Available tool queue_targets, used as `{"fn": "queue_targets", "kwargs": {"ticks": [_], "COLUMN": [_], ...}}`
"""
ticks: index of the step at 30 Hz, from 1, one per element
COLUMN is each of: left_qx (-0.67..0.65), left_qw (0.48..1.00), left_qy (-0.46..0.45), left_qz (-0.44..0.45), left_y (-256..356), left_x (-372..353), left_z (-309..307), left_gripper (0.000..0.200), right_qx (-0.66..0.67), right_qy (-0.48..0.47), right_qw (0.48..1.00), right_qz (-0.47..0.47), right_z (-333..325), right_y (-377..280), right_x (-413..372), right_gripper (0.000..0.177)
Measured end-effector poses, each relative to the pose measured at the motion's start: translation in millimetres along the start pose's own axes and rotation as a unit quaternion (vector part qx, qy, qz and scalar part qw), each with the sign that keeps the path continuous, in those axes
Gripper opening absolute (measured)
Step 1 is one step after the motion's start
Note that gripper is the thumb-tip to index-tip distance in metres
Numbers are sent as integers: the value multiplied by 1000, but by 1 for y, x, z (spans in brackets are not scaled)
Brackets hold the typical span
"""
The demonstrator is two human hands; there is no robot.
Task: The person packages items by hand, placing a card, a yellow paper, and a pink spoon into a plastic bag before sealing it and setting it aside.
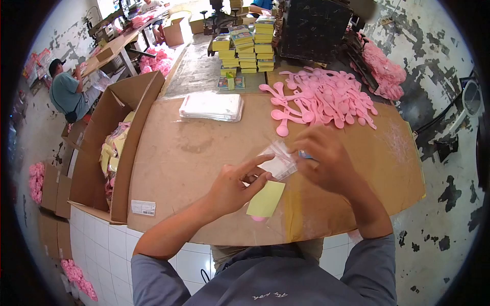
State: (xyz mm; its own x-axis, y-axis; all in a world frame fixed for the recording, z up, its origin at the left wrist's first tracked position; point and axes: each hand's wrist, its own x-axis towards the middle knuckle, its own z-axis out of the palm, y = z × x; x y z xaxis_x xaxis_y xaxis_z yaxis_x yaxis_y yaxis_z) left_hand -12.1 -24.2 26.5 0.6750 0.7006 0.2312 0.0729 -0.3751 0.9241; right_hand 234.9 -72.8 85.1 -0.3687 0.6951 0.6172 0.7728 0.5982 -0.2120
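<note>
My left hand and my right hand both pinch a small clear plastic bag above the brown cardboard-covered table. A yellow card hangs under my left hand, with a pink piece poking out below it. A heap of pink plastic spoons lies just beyond my right hand. A flat stack of clear bags lies farther back, left of the spoons.
An open cardboard box with packed yellow and pink items stands at the table's left edge. Stacks of yellow cards and a black crate sit at the back. A seated person works far left. Pink parts lie on the floor.
</note>
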Motion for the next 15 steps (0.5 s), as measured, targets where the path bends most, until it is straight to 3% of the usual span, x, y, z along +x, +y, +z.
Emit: {"fn": "queue_targets", "kwargs": {"ticks": [5, 8, 14, 15], "left_qx": [61, 82, 127, 116], "left_qw": [998, 996, 991, 992], "left_qy": [-13, -18, -40, -44], "left_qz": [26, 14, 5, 3], "left_y": [-3, -5, -6, -5], "left_x": [-2, -2, -2, -2], "left_z": [5, 6, 8, 7], "left_gripper": [43, 46, 50, 49], "right_qx": [-151, -172, -153, -142], "right_qy": [37, 26, -19, 19], "right_qw": [985, 979, 987, 989], "right_qz": [-77, -105, -47, -22], "right_z": [25, 35, 43, 41], "right_y": [-25, -21, -11, -8], "right_x": [-7, -7, -9, -7], "right_gripper": [22, 24, 16, 15]}}
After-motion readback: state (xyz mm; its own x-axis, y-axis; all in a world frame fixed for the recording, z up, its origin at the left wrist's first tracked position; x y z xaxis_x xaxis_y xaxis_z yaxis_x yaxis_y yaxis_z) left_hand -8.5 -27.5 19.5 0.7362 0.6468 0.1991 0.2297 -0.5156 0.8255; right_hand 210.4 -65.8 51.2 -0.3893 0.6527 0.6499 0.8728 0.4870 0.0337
